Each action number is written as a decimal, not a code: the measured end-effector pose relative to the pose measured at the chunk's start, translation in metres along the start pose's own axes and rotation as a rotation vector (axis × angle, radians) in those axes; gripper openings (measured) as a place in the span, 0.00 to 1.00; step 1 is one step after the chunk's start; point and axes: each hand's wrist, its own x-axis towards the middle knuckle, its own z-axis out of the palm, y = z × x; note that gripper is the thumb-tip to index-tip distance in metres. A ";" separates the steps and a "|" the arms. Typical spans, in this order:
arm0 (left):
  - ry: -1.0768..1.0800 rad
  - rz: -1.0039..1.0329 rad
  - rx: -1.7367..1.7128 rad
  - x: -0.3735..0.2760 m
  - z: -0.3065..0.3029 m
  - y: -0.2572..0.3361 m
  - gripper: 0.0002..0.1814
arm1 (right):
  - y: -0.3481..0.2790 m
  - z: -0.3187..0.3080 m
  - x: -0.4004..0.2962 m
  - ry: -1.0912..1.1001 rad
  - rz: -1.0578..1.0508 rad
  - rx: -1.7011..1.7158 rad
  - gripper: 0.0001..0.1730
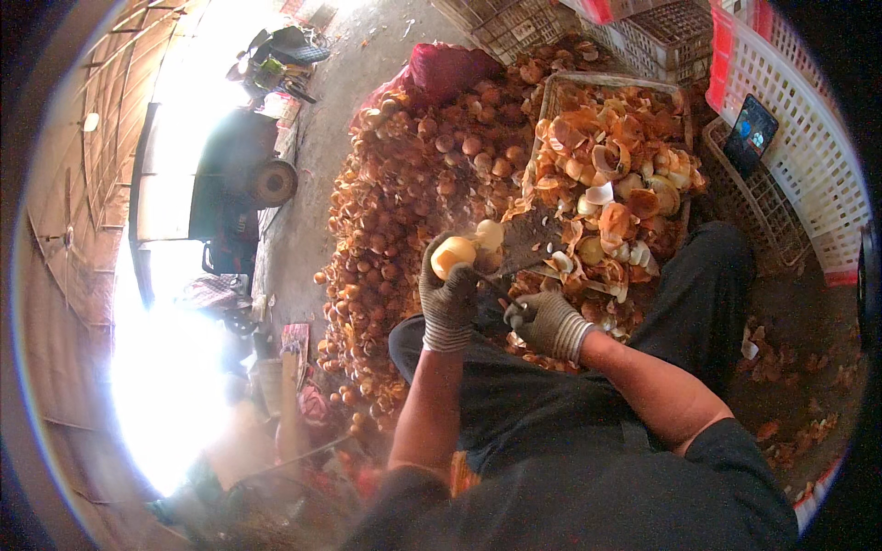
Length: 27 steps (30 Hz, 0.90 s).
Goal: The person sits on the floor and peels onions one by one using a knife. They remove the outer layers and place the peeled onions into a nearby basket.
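Note:
My left hand (446, 303), in a grey knitted glove, is closed around a pale, partly peeled onion (453, 257). Just beyond its fingers is a second whitish onion (489, 235); whether the hand also supports it is unclear. In the same kind of glove, my right hand (548, 324) grips a slim dark tool (499, 291), probably a knife, which slants towards the left hand. Its tip is hard to make out. Ahead, a plastic crate (617, 81) is heaped with onion skins (613, 165) and some pale onion pieces. Both hands are above my lap.
A broad pile of unpeeled onions (386, 234) spreads ahead and left, with a red mesh sack (451, 69) behind it. White baskets (792, 124) and stacked crates (661, 48) stand right; a phone (751, 136) leans there. Vehicles (234, 172) are parked far left.

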 end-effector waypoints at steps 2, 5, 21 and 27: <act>0.018 -0.062 -0.134 -0.003 0.015 -0.001 0.39 | 0.007 0.004 -0.001 0.018 0.068 0.016 0.10; 0.120 -0.149 -0.370 -0.001 -0.001 -0.016 0.38 | 0.005 0.007 0.000 -0.011 0.086 0.059 0.09; 0.036 -0.112 -0.173 -0.028 -0.011 -0.010 0.29 | 0.006 -0.002 -0.002 0.185 -0.019 -0.100 0.10; 0.100 -0.109 -0.030 -0.025 -0.008 -0.005 0.31 | -0.003 -0.003 -0.002 0.190 -0.011 -0.137 0.11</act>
